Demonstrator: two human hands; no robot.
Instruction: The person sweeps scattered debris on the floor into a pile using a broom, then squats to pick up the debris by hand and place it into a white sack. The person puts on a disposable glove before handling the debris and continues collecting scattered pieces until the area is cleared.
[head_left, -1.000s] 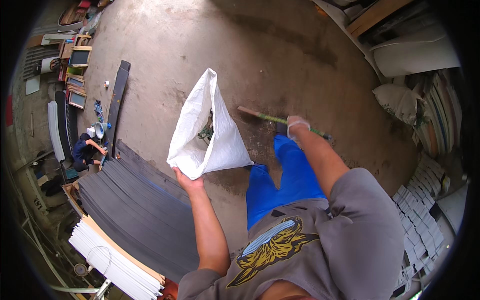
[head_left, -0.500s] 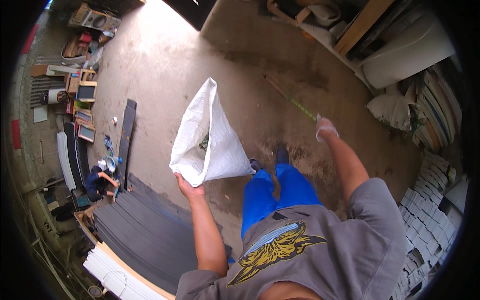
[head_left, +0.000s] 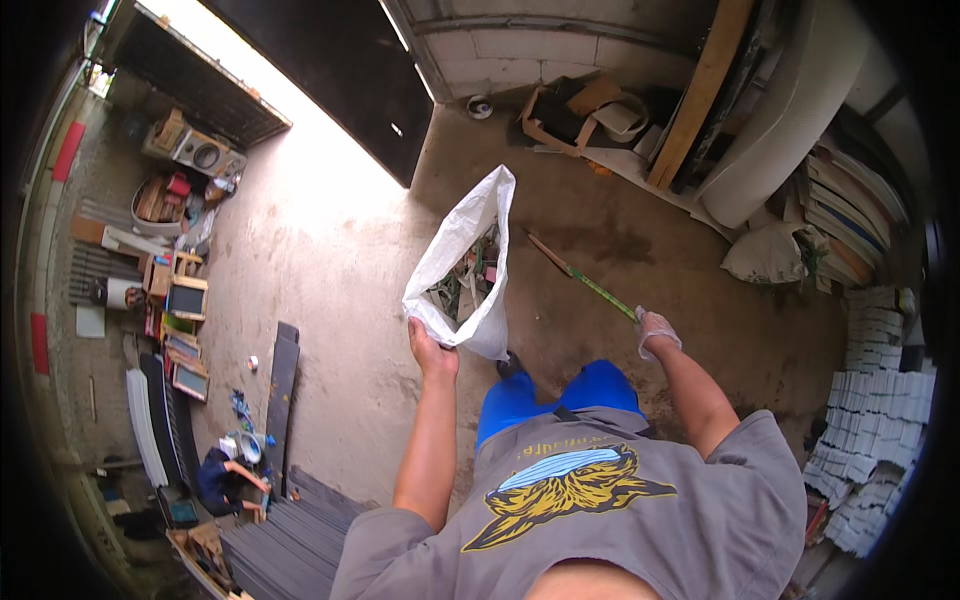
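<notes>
My left hand is closed on the rim of a white woven sack, which hangs in front of me with its mouth gaping. Inside lies mixed rubbish, with green strands and light scraps; the sack wall hides the rest. Off to the right, my right hand, in a clear plastic glove, grips one end of a long thin stick. It is green and patterned near the hand, brownish at the far end, and it points forward and left over the concrete floor.
On the right stand a tied white sack, stacked white strips and a timber plank. A cardboard box lies by the far wall, beside a dark door. A person crouches at left near dark panels.
The sack and my left hand have shifted right, and its mouth now shows the rubbish inside. The stick has come into sharper view. More of the far wall and door shows.
</notes>
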